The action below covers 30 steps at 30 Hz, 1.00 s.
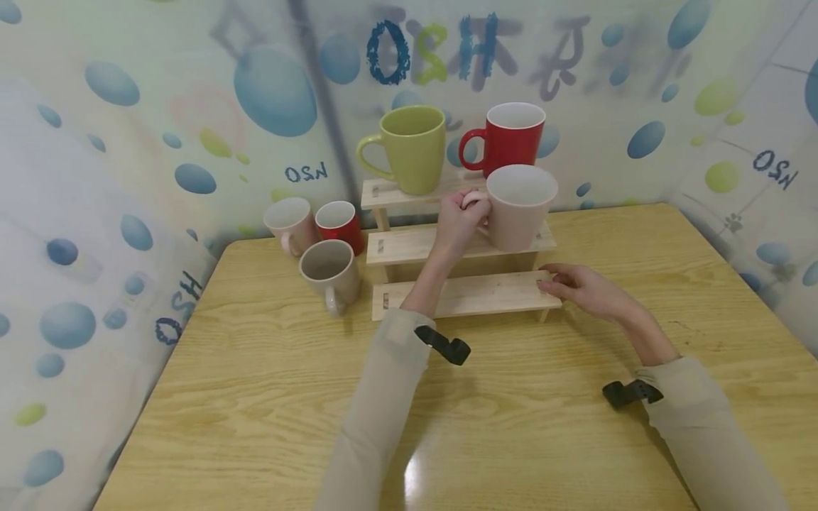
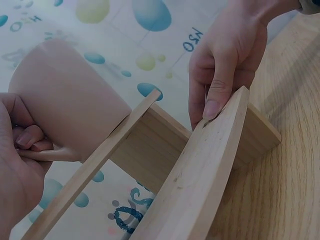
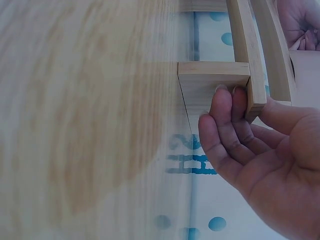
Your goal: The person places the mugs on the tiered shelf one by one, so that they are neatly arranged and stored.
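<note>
My left hand point(image 1: 459, 226) grips the handle of a pale pink mug point(image 1: 520, 216), which stands upright at the right end of the middle step of a three-step wooden rack point(image 1: 473, 294). In the left wrist view the base of the mug point(image 2: 70, 100) sits right at the edge of that step. My right hand point(image 1: 589, 289) pinches the right end of the lowest step, thumb on top and fingers beneath, as the right wrist view shows point(image 3: 270, 155). On the top step are a green mug point(image 1: 414, 152) and a red mug point(image 1: 516, 142).
Left of the rack, a pink mug point(image 1: 290, 220), a small red mug point(image 1: 340, 223) and a greyish-beige mug point(image 1: 330, 273) stand close together on the wooden table point(image 1: 255, 397). Behind the table hangs a patterned backdrop point(image 1: 211, 106) with blue and green spots.
</note>
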Motion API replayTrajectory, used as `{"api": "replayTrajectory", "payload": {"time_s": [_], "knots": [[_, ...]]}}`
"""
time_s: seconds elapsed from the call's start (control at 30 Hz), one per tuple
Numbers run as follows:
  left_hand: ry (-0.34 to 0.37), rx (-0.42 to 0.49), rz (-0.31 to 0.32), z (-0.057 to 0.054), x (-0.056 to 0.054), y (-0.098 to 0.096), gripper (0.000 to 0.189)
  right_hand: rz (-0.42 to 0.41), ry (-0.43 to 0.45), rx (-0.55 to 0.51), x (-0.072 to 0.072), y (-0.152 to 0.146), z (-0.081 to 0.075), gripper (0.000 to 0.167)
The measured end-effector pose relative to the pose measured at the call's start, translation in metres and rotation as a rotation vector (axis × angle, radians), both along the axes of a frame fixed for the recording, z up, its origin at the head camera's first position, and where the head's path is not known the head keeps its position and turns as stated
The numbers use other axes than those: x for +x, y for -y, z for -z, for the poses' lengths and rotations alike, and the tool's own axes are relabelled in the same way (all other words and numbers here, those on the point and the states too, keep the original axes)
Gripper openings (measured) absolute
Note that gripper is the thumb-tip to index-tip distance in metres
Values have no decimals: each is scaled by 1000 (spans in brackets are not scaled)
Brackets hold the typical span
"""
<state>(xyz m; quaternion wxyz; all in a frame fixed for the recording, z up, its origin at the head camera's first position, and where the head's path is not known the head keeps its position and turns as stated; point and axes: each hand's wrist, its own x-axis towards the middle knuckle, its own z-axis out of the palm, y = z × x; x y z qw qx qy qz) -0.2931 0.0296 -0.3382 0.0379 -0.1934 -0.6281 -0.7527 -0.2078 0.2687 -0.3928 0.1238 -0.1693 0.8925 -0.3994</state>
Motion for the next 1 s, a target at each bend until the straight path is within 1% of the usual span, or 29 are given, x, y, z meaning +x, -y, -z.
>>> {"api": "replayTrajectory", "payload": {"time_s": [0.2,0.3,0.43,0.53,0.67,0.8,0.9,1.0], "knots": [[3,-59,3,0,1,4,30,-4,4,-9,1,0,0,53],[-12,-106,3,-1,3,7,27,2,9,-9,1,0,1,53],[-42,-184,4,-4,6,13,15,1,7,-15,1,-1,1,53],[-54,-220,5,-4,8,17,6,-1,9,-26,1,-1,1,54],[-72,-229,11,-4,9,24,16,-3,19,-41,1,0,1,55],[-99,-267,0,-4,12,32,27,-4,19,-45,1,0,1,55],[-127,-301,-13,-4,14,39,31,-6,20,-47,1,-1,1,55],[-164,-317,-23,-3,15,48,33,-6,24,-49,0,-1,1,55]]}}
